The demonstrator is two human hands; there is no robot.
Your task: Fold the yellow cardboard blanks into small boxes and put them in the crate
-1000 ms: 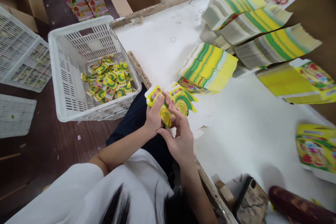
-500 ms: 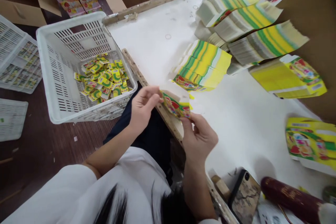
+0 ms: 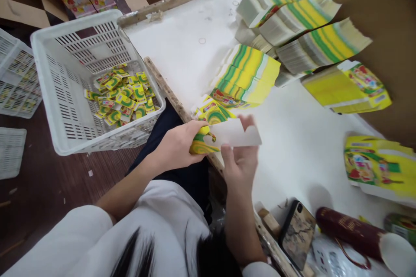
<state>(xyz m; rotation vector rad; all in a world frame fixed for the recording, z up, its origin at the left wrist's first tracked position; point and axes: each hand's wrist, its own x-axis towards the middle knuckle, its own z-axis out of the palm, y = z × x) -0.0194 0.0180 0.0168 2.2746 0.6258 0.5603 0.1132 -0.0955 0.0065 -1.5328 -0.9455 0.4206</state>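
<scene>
Both hands hold one small yellow-green printed carton (image 3: 224, 137) at the near edge of the white table (image 3: 302, 147). My left hand (image 3: 177, 147) grips its printed left end. My right hand (image 3: 242, 160) supports its white unprinted flap from below, fingers spread. Just behind the carton lies a small pile of flat yellow-green cartons (image 3: 212, 112). A fanned stack of the same flat cartons (image 3: 247, 78) sits further back.
A white slotted plastic basket (image 3: 48, 95) at my left holds several folded small boxes (image 3: 120, 95). Tall fanned stacks of flats (image 3: 312, 39) lean at the back right. A phone (image 3: 297, 233), a dark red tube (image 3: 349, 229) and printed cartons (image 3: 377, 169) lie near right.
The carton has been turned and spread out, its white inner flap now facing up. My right hand shifted under the flap; my left closed on the printed end.
</scene>
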